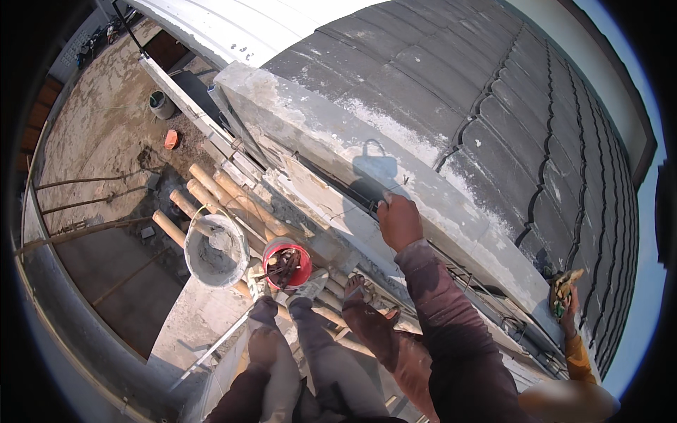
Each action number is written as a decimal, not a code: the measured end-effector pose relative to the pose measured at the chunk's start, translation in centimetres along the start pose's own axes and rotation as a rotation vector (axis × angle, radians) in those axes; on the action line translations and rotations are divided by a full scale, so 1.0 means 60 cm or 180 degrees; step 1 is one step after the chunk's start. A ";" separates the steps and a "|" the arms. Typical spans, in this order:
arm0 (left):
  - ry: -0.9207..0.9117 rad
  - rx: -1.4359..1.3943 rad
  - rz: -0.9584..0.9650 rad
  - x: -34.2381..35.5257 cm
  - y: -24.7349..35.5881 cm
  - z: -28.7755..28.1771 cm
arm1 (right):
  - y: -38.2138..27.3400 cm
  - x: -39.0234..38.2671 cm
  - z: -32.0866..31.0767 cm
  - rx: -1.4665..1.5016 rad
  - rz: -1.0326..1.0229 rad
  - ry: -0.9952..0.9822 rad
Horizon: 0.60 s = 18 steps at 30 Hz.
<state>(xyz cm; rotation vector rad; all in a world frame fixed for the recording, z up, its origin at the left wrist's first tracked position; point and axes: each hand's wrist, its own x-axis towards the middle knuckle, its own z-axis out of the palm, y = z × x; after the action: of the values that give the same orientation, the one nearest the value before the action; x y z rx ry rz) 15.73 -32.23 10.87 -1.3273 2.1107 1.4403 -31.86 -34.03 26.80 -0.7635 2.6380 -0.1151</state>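
My right hand [399,221] reaches out in a dusty maroon sleeve and presses against the lower edge of a long grey concrete ledge [317,123]. Its back faces me with the fingers curled under, and a small pale bit shows at its top; what it holds is hidden. A thin string runs along the ledge past the hand. My left hand is out of sight. Below me, my legs stand on bamboo scaffold poles [211,190].
A grey mortar-filled bucket [214,250] and a red bucket of tools [286,263] sit on the poles by my feet. Dark roof tiles [508,106] rise beyond the ledge. At right, another person's hand [566,299] in an orange sleeve holds a tool. The ground lies far below at left.
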 end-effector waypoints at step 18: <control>0.0135 -0.1373 0.1303 0.253 0.340 -0.056 | -0.047 -0.109 0.277 0.4169 0.1295 0.0941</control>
<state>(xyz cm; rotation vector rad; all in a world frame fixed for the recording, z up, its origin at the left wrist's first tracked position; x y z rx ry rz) -7.90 -41.30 14.96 -1.0931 2.2780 2.1482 -18.92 -32.48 14.26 0.2562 2.1658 -1.6806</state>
